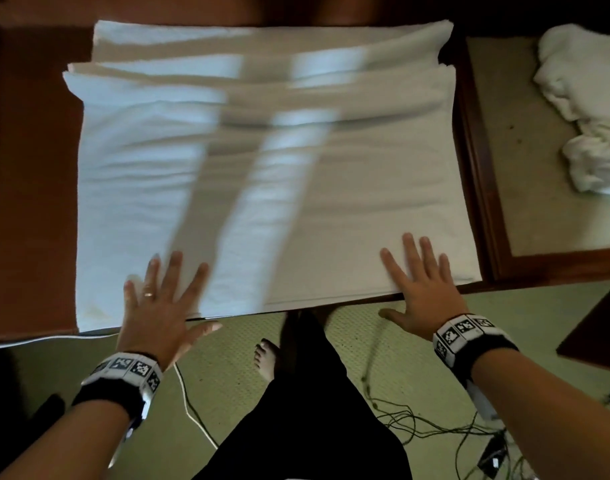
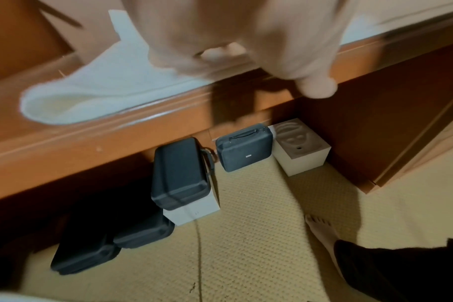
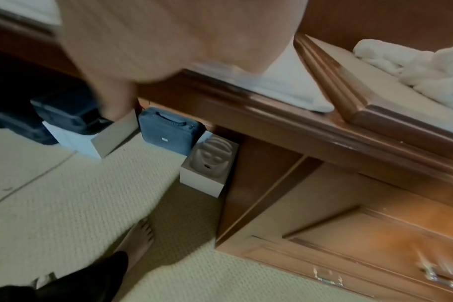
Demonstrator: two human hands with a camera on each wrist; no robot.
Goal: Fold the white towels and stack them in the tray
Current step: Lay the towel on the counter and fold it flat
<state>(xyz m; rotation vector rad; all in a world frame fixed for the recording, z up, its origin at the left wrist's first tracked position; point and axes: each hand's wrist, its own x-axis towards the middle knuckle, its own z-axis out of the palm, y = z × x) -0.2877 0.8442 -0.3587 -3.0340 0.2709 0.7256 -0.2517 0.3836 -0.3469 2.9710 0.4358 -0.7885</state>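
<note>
A white towel was laid flat on a brown wooden table, its near edge pressed by the left hand and right hand, fingers spread. A crumpled towel was seen in the tray alongside. Dark cases were stored beneath on beige carpet.

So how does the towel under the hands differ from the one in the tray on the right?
The towel under the hands lies spread flat and smooth on the desk; the towel in the tray is a crumpled heap. The left hand and right hand rest open on the flat towel's near edge; nothing touches the crumpled one. The flat towel shows far more surface. Both are white.
</note>
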